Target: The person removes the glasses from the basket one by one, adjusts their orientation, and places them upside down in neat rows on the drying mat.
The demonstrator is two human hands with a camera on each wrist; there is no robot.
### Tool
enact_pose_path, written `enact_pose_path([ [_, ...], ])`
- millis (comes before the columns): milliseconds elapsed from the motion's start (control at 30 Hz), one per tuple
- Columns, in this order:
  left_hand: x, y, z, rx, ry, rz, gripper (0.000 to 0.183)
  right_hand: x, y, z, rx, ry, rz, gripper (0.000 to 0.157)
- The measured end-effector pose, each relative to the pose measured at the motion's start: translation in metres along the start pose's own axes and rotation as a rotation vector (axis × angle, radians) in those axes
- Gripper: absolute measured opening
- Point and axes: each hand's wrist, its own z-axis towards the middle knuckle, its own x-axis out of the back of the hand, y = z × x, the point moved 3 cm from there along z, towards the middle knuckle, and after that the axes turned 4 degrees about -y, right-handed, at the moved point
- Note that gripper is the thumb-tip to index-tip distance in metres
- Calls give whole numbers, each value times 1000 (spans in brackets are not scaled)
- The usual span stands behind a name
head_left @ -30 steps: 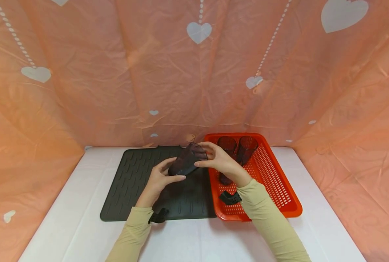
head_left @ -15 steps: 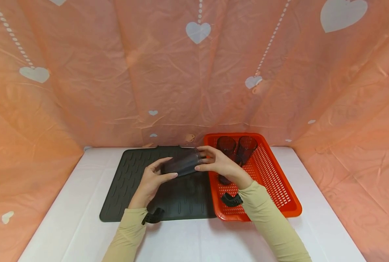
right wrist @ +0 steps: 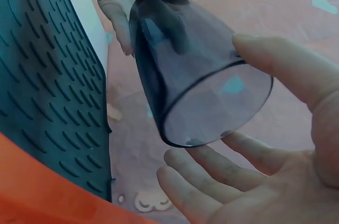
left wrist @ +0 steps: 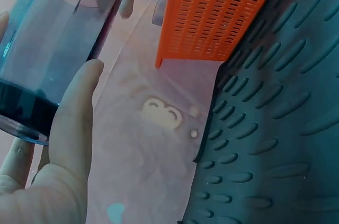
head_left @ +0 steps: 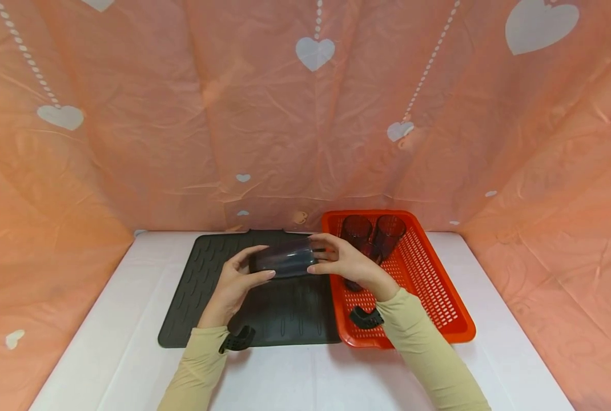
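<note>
A dark see-through drinking glass lies on its side in the air between both hands, over the dark grey ribbed mat. My left hand grips its thick base end, thumb on the near side. At the rim end, my right hand holds it between thumb and fingers. In the right wrist view the open mouth of the glass faces that camera, with fingertips at the rim. The left wrist view shows the thumb along the base of the glass.
An orange-red slotted basket stands to the right of the mat, its left rim beside the mat's edge. Several similar glasses are in its back left part. A white table lies underneath, with a pink heart-patterned curtain behind.
The glass has swung from a slant to nearly level, and its base end has moved left with my left hand. My right hand has moved slightly down.
</note>
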Motion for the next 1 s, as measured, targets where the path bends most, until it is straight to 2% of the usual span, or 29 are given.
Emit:
enact_pose_path([
  [167,8,3,-1,-18,7,20,68,7,2,-5,0,24,4,59],
  [400,27,8,-7,-17,36,84,70,23,4,-17,52,116,43,48],
  [767,54,14,-16,18,99,77,71,48,11,-36,98,180,108,51],
  [1000,67,15,-22,52,157,124,70,61,14,-44,143,201,159,49],
])
